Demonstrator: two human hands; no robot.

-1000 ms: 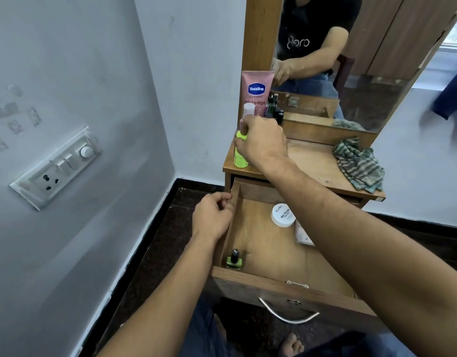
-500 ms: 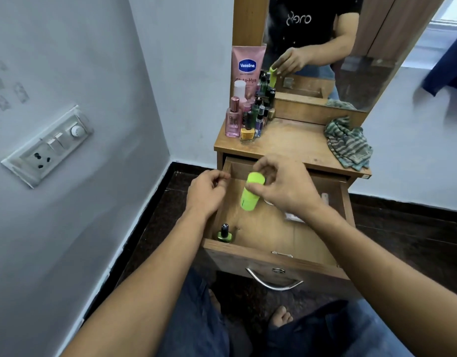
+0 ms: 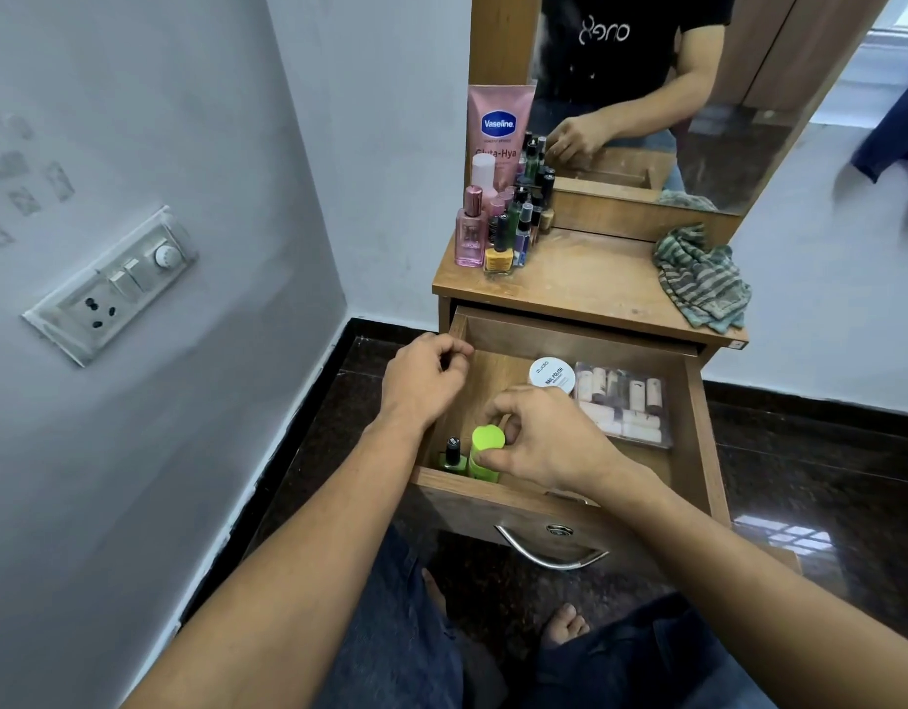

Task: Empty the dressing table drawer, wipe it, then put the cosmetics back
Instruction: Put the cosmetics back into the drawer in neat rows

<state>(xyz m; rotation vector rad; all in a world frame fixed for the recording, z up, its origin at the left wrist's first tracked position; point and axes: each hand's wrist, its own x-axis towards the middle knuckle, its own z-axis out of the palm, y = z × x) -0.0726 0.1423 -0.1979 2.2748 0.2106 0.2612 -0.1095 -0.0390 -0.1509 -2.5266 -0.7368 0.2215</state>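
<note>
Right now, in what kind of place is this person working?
Most likely a bedroom or dressing corner of a home: a wooden dressing table with a tall mirror, cosmetic bottles crowded on its top, and its drawer pulled open.

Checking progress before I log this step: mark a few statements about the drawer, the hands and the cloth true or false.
1. The right hand grips the lime green bottle inside the drawer. True.
2. The striped cloth lies in the drawer. False: it lies on the tabletop.
3. A green nail polish bottle stands beside the lime green bottle. True.
4. The white jar sits on the tabletop. False: it is in the drawer, next to the clear box.
5. The left hand holds the drawer's left wall. True.
</note>
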